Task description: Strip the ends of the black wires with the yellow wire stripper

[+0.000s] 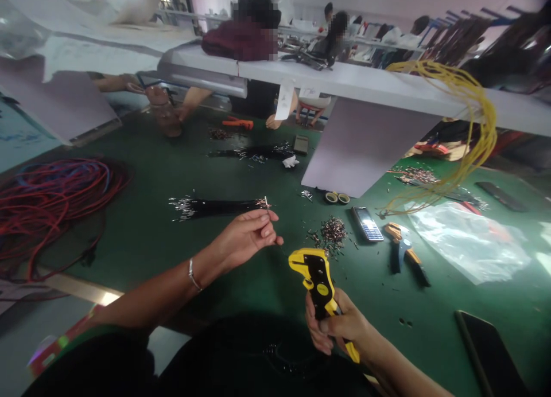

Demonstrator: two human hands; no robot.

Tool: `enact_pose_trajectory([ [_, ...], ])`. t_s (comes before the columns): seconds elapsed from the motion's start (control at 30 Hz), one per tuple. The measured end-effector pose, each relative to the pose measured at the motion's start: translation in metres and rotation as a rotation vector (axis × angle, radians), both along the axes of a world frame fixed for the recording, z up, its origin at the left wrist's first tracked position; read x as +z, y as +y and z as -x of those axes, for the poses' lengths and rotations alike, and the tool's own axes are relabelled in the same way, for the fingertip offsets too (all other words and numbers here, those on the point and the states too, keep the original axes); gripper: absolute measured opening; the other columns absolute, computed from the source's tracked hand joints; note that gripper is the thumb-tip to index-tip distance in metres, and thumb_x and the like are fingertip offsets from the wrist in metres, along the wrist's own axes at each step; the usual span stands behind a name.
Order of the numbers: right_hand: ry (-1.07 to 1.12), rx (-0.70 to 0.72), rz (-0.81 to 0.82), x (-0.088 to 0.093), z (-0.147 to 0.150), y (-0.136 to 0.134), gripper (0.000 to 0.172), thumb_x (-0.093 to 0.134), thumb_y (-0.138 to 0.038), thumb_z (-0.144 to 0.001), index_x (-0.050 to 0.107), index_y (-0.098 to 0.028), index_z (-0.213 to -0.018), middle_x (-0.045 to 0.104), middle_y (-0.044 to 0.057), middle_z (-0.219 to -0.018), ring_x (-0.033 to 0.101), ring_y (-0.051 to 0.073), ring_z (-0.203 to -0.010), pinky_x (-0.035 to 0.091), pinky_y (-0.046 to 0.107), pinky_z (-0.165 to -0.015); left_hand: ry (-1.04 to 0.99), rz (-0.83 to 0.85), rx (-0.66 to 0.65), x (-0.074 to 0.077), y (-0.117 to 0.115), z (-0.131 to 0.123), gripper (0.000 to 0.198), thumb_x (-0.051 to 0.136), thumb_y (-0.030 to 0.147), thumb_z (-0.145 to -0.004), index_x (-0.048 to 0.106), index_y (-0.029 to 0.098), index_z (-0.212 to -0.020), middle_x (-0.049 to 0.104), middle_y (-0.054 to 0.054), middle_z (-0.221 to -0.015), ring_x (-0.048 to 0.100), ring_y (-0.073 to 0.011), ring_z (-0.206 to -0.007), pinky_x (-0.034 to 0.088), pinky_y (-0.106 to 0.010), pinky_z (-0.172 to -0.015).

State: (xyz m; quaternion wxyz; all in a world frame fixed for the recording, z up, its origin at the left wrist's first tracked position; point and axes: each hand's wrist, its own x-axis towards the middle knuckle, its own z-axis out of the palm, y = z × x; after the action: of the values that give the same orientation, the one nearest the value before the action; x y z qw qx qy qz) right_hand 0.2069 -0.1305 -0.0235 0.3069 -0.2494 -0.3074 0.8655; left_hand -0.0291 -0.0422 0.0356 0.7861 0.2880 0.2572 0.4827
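The left hand (pixel 245 236) pinches a thin black wire (pixel 267 205) between thumb and fingertips, just beside a bundle of black wires (pixel 215 207), while the right hand (pixel 336 328) closes firmly around a yellow-and-black plastic wire stripper (pixel 318 282)

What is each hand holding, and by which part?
The right hand grips a yellow wire stripper by its handle; the left hand pinches a thin wire between its fingertips.

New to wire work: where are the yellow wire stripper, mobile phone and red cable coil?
Yellow wire stripper (pixel 316 276): head view, black side plate.
Mobile phone (pixel 367 224): head view, its face.
Red cable coil (pixel 55 207): head view, loops.
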Motion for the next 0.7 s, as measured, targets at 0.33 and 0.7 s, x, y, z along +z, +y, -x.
enact_pose_trajectory([
  [0.33,-0.283,0.118,-0.032,0.018,-0.002,0.003,0.017,0.050,-0.007,-0.047,0.054,-0.015,-0.061,0.051,-0.005,-0.041,0.044,0.007,-0.034,0.038,0.018,-0.036,0.420,-0.177,-0.015,-0.004,-0.008,0.000,0.010,0.060,0.019,-0.083,0.064,0.010,-0.081,0.069,-0.006,-0.071,0.036,-0.0021,-0.040,0.035,-0.020,-0.042],
  [0.7,-0.272,0.072,-0.035,0.016,-0.003,0.008,0.017,0.054,-0.009,-0.048,0.053,-0.014,-0.064,0.052,-0.005,-0.047,0.042,0.005,-0.034,0.039,0.019,-0.035,0.860,-0.359,-0.197,0.006,-0.011,0.004,0.019,0.051,0.024,-0.083,0.064,0.012,-0.087,0.072,-0.009,-0.085,0.057,-0.0092,-0.063,0.037,-0.020,-0.050],
])
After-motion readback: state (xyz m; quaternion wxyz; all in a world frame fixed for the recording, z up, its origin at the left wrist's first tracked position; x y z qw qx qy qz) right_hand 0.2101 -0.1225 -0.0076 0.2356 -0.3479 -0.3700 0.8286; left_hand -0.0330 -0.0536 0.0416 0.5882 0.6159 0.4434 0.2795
